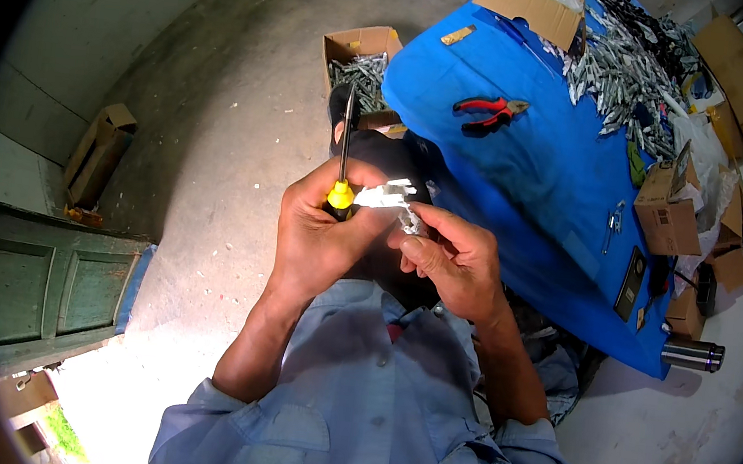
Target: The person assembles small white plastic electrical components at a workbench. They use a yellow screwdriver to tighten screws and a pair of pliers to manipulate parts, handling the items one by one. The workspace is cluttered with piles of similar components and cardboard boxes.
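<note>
My left hand (pixel 313 226) is closed around a screwdriver (pixel 340 196) with a yellow collar, its dark shaft pointing away from me. Between that hand's thumb and fingers sits a bright silver metal part (pixel 382 196), partly washed out by glare. Pinched in the fingertips of my right hand (pixel 460 250) is a small shiny metal piece (pixel 411 222), which meets or nearly meets the silver part; I cannot tell whether they are joined. Both hands are held in front of my chest, above my lap.
A blue-covered table (pixel 522 180) stands to the right, bearing red-black pliers (pixel 490 116) and a large heap of metal parts (pixel 628 78). Cardboard boxes (pixel 664 204) line its far right side. On the floor ahead, an open carton (pixel 346 44) holds similar parts.
</note>
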`<control>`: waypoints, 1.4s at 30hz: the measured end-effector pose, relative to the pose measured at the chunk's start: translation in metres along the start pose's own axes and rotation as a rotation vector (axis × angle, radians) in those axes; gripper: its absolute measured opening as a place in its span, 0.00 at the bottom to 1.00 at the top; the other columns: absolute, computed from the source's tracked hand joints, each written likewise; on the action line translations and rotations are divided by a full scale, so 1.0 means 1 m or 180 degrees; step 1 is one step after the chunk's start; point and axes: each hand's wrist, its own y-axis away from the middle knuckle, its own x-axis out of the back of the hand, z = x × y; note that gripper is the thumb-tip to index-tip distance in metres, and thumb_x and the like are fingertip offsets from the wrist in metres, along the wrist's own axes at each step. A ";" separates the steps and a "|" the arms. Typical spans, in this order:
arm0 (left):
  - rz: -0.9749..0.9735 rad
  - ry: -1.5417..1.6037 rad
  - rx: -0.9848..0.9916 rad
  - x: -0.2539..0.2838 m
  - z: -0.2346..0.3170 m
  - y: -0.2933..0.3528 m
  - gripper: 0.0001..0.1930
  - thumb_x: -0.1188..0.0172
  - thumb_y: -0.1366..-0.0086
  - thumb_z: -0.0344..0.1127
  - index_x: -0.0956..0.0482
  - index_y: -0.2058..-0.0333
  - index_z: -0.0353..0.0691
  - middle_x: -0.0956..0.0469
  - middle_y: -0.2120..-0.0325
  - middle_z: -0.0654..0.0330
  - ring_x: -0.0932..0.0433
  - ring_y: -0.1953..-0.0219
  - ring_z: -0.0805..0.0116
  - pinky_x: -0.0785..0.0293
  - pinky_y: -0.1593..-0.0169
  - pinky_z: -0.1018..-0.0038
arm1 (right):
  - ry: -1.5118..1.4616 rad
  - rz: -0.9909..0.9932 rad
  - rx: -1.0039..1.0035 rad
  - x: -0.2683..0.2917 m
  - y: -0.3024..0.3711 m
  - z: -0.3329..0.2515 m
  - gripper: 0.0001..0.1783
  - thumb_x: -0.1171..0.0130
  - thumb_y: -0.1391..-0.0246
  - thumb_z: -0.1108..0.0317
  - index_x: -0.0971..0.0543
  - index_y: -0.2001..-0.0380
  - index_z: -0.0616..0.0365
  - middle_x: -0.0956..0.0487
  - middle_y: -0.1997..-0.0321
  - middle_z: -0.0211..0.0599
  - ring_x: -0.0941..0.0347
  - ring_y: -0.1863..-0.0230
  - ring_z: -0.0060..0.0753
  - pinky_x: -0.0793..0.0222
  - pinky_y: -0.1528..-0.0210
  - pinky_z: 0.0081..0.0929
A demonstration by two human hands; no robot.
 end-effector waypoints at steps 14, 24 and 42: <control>-0.0066 0.0206 -0.0027 0.000 -0.001 0.003 0.07 0.33 0.33 0.27 0.22 0.60 0.35 0.21 0.74 0.66 0.28 0.79 0.84 0.35 0.76 0.84 | -0.0038 -0.0237 -0.0176 0.002 -0.001 0.000 0.19 0.43 0.31 0.69 0.24 0.42 0.70 0.16 0.59 0.36 0.24 0.68 0.18 0.28 0.67 0.18; -0.0065 0.0335 0.0130 0.000 0.002 0.005 0.04 0.38 0.31 0.22 0.21 0.58 0.32 0.19 0.71 0.63 0.21 0.71 0.80 0.25 0.65 0.80 | -0.0236 -0.0154 -0.0192 0.000 -0.001 0.004 0.21 0.44 0.31 0.67 0.25 0.40 0.69 0.16 0.59 0.37 0.25 0.68 0.18 0.29 0.68 0.17; 0.0097 0.0287 0.0187 -0.003 0.000 0.000 0.08 0.32 0.31 0.31 0.22 0.60 0.36 0.22 0.77 0.68 0.32 0.84 0.85 0.41 0.82 0.84 | -0.0596 0.0026 -0.0244 -0.003 -0.002 0.007 0.15 0.47 0.29 0.66 0.25 0.47 0.66 0.17 0.61 0.38 0.25 0.69 0.18 0.29 0.69 0.16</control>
